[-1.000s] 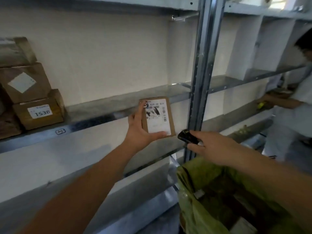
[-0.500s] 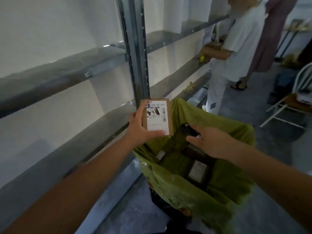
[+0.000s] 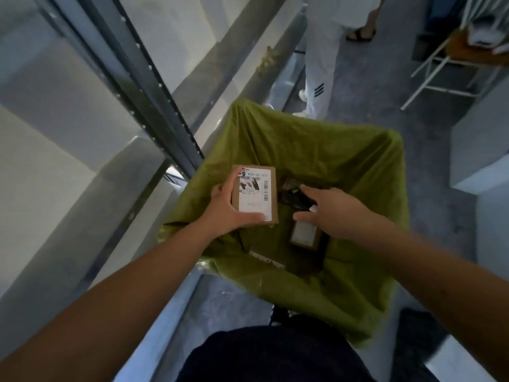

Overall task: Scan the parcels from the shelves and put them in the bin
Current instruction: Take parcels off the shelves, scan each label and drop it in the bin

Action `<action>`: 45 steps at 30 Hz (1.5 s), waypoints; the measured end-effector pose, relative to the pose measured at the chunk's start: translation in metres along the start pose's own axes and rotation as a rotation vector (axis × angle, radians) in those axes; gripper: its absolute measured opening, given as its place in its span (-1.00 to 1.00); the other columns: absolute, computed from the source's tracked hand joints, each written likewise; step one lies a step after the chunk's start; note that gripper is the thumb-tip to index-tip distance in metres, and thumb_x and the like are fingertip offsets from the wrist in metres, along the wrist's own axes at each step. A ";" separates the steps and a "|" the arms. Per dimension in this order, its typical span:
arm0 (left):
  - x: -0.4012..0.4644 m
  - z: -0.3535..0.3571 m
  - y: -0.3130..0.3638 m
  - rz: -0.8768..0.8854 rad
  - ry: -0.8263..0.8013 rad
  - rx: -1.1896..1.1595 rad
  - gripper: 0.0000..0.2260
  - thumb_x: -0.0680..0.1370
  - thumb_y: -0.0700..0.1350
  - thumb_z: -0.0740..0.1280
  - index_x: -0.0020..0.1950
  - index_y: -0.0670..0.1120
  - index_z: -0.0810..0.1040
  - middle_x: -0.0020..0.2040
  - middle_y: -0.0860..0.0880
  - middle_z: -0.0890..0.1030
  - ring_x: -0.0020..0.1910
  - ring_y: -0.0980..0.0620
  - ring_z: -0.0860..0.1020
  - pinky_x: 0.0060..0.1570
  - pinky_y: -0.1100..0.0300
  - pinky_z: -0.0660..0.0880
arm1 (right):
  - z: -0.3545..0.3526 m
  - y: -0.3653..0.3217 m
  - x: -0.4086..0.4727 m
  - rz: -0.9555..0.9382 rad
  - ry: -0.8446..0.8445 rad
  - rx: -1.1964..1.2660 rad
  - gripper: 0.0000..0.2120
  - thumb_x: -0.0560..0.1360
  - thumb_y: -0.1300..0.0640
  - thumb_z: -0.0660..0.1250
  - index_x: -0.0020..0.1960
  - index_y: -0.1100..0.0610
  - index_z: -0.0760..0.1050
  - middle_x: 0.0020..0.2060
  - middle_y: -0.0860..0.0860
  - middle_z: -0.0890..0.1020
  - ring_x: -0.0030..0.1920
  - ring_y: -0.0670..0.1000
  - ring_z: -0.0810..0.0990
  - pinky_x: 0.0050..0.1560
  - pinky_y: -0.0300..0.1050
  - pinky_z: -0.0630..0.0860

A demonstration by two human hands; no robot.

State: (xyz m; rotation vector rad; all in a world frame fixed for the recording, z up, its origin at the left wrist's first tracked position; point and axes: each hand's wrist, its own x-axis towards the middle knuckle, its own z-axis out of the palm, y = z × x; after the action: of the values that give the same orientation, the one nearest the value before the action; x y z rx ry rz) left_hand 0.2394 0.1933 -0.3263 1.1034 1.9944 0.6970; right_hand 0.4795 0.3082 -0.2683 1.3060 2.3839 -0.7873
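Note:
My left hand [image 3: 226, 209] grips a small flat brown parcel [image 3: 256, 192] with a white barcode label, held label up over the left side of the bin [image 3: 382, 188], which is lined with an olive-green bag. My right hand [image 3: 334, 210] holds a small black scanner [image 3: 296, 198] just right of the parcel, also above the bin's opening. Down inside the bin lie other brown parcels [image 3: 304, 234] with white labels.
Grey metal shelving with a perforated upright [image 3: 154, 106] runs along the left. Another person in white trousers [image 3: 321, 67] stands beyond the bin. A white-framed chair [image 3: 446, 62] is at the upper right, a pale box [image 3: 484, 150] at the right.
The view has swung from the shelves down onto the bin. Both hands, with parcel and scanner, have moved from shelf height to over the bin's opening.

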 end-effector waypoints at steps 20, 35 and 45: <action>0.151 0.107 -0.078 -0.254 -0.413 0.247 0.13 0.33 0.12 0.68 0.64 0.38 -0.05 0.61 -0.18 0.10 0.55 -0.30 0.22 0.54 -0.19 0.25 | 0.082 0.032 0.082 0.539 -0.143 0.179 -0.33 0.63 -0.25 0.24 0.65 -0.20 0.07 0.30 0.19 0.45 0.09 0.20 0.56 0.12 0.17 0.61; 0.217 0.178 -0.120 -0.320 -0.530 0.051 -0.07 0.49 -0.31 0.55 0.70 0.04 0.09 0.55 -0.05 0.42 0.51 -0.06 0.41 0.42 0.07 0.38 | 0.133 0.047 0.124 0.690 -0.182 0.398 -0.32 0.63 -0.21 0.27 0.67 -0.09 0.11 0.45 0.22 0.42 0.33 0.24 0.50 0.30 0.16 0.53; 0.222 0.197 -0.120 -0.319 -0.501 0.033 -0.22 0.60 -0.32 0.42 0.69 0.10 0.15 0.54 -0.05 0.45 0.51 -0.08 0.42 0.47 -0.01 0.40 | 0.133 0.063 0.121 0.681 -0.184 0.450 -0.30 0.62 -0.22 0.29 0.67 -0.09 0.12 0.48 0.15 0.44 0.32 0.18 0.53 0.25 0.14 0.57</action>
State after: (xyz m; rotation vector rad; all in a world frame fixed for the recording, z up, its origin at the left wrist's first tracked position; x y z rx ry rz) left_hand 0.2636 0.3489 -0.6049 0.8457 1.6915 0.1931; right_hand 0.4691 0.3375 -0.4569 1.9518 1.4916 -1.1765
